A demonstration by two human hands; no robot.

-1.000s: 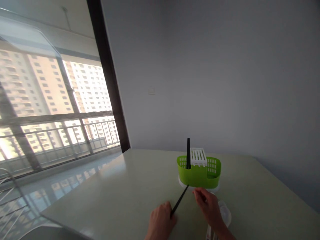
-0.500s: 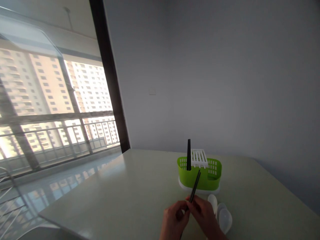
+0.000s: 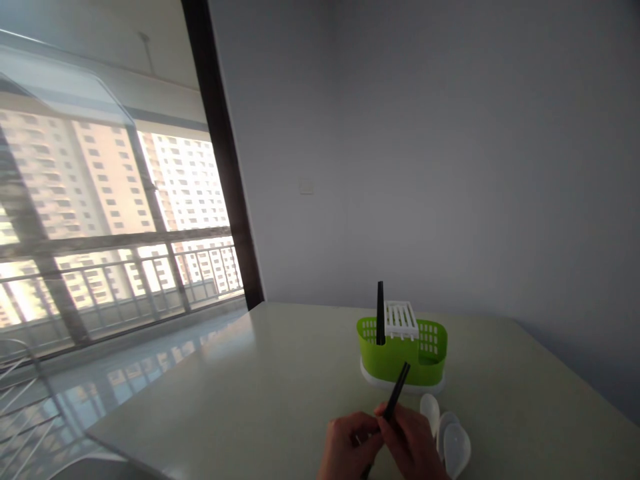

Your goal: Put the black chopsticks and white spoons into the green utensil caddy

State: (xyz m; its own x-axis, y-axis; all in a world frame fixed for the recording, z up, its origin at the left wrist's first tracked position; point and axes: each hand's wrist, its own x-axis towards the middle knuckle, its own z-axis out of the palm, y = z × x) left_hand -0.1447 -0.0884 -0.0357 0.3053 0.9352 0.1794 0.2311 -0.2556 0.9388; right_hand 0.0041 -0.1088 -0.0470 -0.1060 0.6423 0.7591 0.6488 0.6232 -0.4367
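A black chopstick (image 3: 399, 389) is being held at the bottom centre of the frame, its free end angled up and to the right toward the green cutlery caddy (image 3: 403, 355) just behind it. The lower part of the stick is being pinched where the two hands meet: the right hand (image 3: 413, 443) is being closed around the shaft with its fingers curled, and the left hand (image 3: 347, 447) is being pressed in against it from the left, fingers also drawn together, so that the stick is being steadied from both sides. Whether the left hand is actually gripping the shaft or only bracing it cannot be told.

In the caddy, a second black chopstick (image 3: 381, 322) is being kept upright in the left compartment, with a white slotted insert (image 3: 401, 319) sitting across the middle. The caddy is being carried on a white drip base (image 3: 370, 375), presumably to catch water.

Just right of the hands, white plastic spoons (image 3: 450, 433) are lying bowl-up in a small overlapping cluster on the pale table (image 3: 260, 393). A grey wall is filling the upper right of the frame, and a large window with high-rise blocks is occupying the left.
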